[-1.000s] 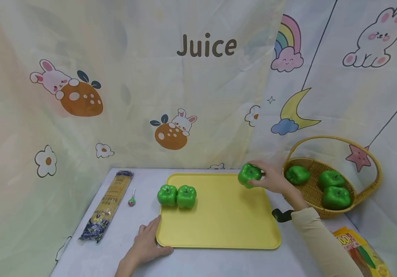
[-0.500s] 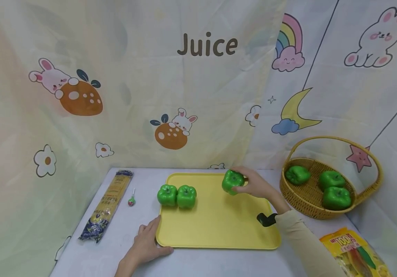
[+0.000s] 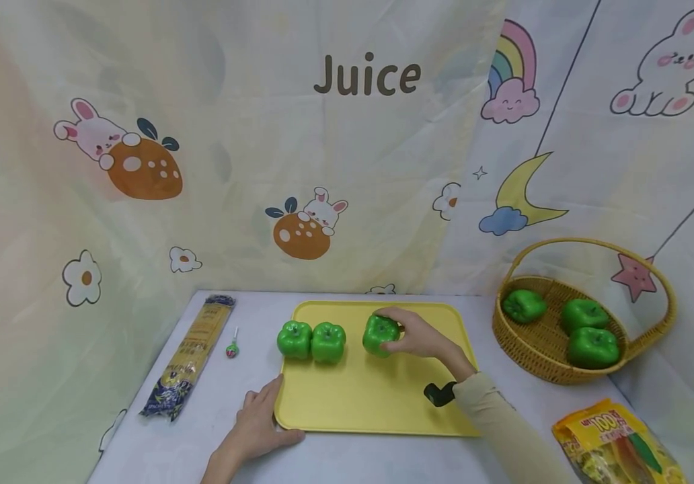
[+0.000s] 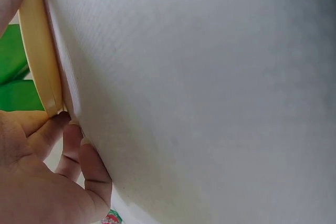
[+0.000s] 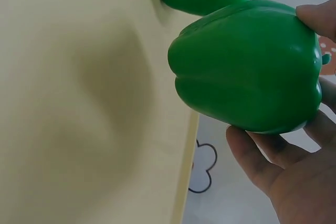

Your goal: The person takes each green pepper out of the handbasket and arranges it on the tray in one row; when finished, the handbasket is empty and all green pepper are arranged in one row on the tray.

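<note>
My right hand (image 3: 415,334) holds a green bell pepper (image 3: 380,336) between thumb and fingers, over the yellow tray (image 3: 377,403). In the right wrist view this bell pepper (image 5: 247,69) hangs above the tray, which bears a soft shadow. To its left on the tray, a pair of green bell peppers (image 3: 328,343) sit side by side at the left end. At the front left corner my left hand (image 3: 257,425) grips the tray, thumb along the front edge and fingers along the left side. The left wrist view has the tray's rim (image 4: 39,51) between its thumb and fingers.
A wicker basket (image 3: 522,349) with 3 green bell peppers stands to the right, its handle arching up. A yellow snack bag (image 3: 616,440) lies at the front right. On the left are a long pasta packet (image 3: 192,349) and a lollipop (image 3: 233,350).
My right hand has carried the bell pepper leftward across the tray, from its back right corner toward the pair. My left hand has stayed at the tray's corner.
</note>
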